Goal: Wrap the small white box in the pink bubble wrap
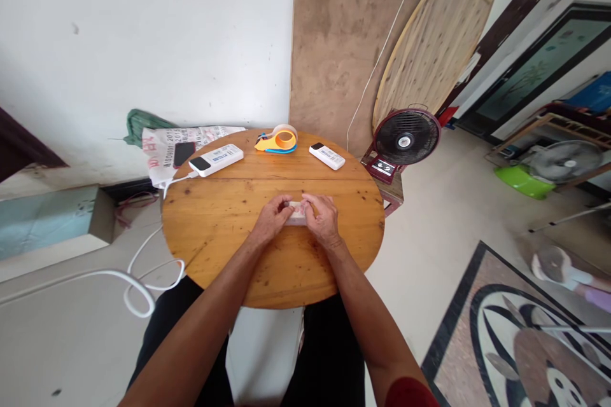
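A small, whitish, box-shaped thing with faint pinkish marks sits low over the wooden table, between my hands. My left hand grips its left end, the thumb lying along the near top edge. At the other end, the fingers of my right hand are bent and closed on it. The fingers cover both ends, so its exact kind does not show. Beyond my hands, toward the far edge, stands an orange and blue tape dispenser with a roll of tape.
The round table carries a white device with a cable on the left and a smaller white device on the right. A dark phone lies on a printed sack. Beside the table stands a fan.
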Demonstrator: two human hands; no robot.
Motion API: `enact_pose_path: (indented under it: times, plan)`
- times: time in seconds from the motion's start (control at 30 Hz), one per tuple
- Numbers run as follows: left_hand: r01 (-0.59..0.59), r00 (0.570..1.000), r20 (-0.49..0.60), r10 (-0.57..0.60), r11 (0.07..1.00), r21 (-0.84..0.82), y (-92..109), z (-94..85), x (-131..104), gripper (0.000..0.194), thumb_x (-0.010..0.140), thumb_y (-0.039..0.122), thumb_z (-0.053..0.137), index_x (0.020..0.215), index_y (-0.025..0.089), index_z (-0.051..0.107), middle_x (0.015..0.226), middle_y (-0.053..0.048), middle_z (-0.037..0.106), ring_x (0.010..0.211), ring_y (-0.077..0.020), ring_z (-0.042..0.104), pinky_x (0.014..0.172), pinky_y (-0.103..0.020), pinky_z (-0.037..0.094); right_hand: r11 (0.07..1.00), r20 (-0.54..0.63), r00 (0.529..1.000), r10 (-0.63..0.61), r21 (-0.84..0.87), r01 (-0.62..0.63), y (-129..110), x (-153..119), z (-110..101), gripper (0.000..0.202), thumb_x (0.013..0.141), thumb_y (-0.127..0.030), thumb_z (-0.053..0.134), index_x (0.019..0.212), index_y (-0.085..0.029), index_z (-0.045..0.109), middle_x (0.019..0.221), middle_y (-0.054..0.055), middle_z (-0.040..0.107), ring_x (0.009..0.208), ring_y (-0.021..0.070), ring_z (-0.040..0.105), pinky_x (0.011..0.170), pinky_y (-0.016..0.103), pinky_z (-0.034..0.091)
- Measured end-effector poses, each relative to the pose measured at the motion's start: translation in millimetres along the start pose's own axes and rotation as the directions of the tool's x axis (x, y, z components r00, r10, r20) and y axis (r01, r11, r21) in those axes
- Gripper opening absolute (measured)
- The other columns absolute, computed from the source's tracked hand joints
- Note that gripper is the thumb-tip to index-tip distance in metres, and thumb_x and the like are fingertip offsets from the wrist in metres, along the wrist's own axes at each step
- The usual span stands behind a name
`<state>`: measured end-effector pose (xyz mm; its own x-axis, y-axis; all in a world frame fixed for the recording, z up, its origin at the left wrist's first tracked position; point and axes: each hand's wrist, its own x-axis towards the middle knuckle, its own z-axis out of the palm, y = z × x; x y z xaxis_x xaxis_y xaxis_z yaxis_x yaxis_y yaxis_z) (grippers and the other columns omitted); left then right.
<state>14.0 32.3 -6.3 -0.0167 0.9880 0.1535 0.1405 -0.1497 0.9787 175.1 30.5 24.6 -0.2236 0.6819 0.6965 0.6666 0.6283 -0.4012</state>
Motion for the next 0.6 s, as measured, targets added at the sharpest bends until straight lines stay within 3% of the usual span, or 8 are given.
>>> enact_pose_path:
  times: [0.3, 0.6]
  plan:
    - [-0.018, 1.000, 0.006, 0.018, 1.000, 0.009, 3.2, 1.3, -1.7, 0.042, 0.070, 0.042, 0.063, 0.102, 0.015, 0.064, 0.081, -0.002, 0.060, 0.074, -0.0164, 0.054, 0.072, -0.031, 0.045, 1.000, 0.025, 1.000, 0.016, -0.024, -0.015, 5.5, -0.6, 2.8, 0.023, 0.089, -0.017, 0.050, 0.104, -0.021, 0.067, 0.088, 0.003, 0.076, 0.085, 0.0192, 0.069, 0.084, 0.034, 0.044]
    - [-0.043, 0.998, 0.036, 0.042, 0.999, 0.024, 3.1, -1.0, -1.6, 0.036, 0.074, 0.039, 0.061, 0.100, 0.015, 0.065, 0.079, -0.001, 0.060, 0.072, -0.0155, 0.053, 0.071, -0.030, 0.045, 0.996, 0.039, 0.996, -0.085, -0.038, 0.087, -3.2, -0.2, -1.4, 0.022, 0.091, -0.017, 0.049, 0.102, -0.020, 0.068, 0.093, 0.005, 0.076, 0.088, 0.0183, 0.068, 0.084, 0.034, 0.042]
